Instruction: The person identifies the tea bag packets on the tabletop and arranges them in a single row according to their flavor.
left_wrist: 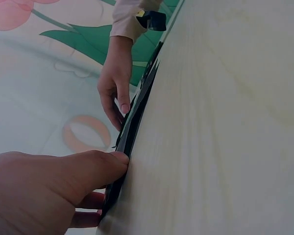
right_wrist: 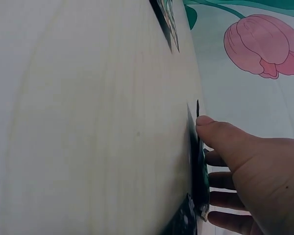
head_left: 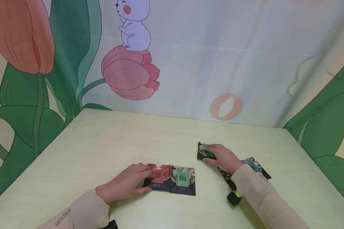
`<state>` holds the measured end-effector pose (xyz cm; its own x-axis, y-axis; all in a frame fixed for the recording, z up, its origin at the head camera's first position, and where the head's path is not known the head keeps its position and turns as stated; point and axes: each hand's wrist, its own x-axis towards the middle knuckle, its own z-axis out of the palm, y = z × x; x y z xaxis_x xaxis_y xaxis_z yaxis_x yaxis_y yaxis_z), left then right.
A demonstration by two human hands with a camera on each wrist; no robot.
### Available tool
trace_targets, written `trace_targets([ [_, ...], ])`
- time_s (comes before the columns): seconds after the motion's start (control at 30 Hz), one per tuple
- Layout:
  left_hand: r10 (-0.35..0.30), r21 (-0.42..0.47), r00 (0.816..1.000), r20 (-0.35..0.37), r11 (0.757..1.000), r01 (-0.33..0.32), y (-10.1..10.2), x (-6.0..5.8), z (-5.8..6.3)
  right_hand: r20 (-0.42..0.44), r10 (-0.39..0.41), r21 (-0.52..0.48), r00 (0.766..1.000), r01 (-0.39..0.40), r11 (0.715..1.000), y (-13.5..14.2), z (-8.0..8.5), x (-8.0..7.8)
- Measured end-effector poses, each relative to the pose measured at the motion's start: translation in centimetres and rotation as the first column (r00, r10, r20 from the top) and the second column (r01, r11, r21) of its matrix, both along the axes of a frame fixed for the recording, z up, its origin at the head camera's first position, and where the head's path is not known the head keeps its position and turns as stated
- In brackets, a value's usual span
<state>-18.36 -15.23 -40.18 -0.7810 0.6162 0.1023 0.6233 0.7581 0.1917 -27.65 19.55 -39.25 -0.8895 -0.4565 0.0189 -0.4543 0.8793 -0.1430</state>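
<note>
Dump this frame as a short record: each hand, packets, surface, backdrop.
left hand: thumb and fingers at the left side of the red-labelled packet
right hand: over the right side of the far green packet
beside red: near green packet, lying flat, edge to edge on its right
under right sleeve: dark floral packaging with a teal label, partly hidden; count unclear
surface: pale table
backdrop: printed curtain with tulips and a white animal
</note>
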Motion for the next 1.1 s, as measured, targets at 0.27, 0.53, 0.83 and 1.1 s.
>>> trace_targets([
  [0.27, -0.007, 0.019, 1.000, 0.004, 1.000, 0.007, 0.0, 0.1, 0.0, -0.019, 0.026, 0.042, 0.999, -0.025, 0.999, -0.2, -0.2, 0.0],
  [0.53, -0.005, 0.017, 1.000, 0.010, 1.000, 0.005, 0.0, 0.1, 0.2, -0.030, 0.057, 0.050, 0.998, -0.055, 0.997, -0.4, 0.1, 0.2],
  [0.83, 0.000, 0.020, 1.000, 0.013, 1.000, 0.000, 0.0, 0.1, 0.2, -0.045, 0.059, 0.051, 0.997, -0.057, 0.997, -0.6, 0.0, 0.5],
  [1.1, -0.009, 0.019, 1.000, 0.005, 1.000, 0.009, 0.0, 0.1, 0.2, -0.049, 0.057, 0.039, 0.997, -0.055, 0.998, -0.7, 0.1, 1.0],
])
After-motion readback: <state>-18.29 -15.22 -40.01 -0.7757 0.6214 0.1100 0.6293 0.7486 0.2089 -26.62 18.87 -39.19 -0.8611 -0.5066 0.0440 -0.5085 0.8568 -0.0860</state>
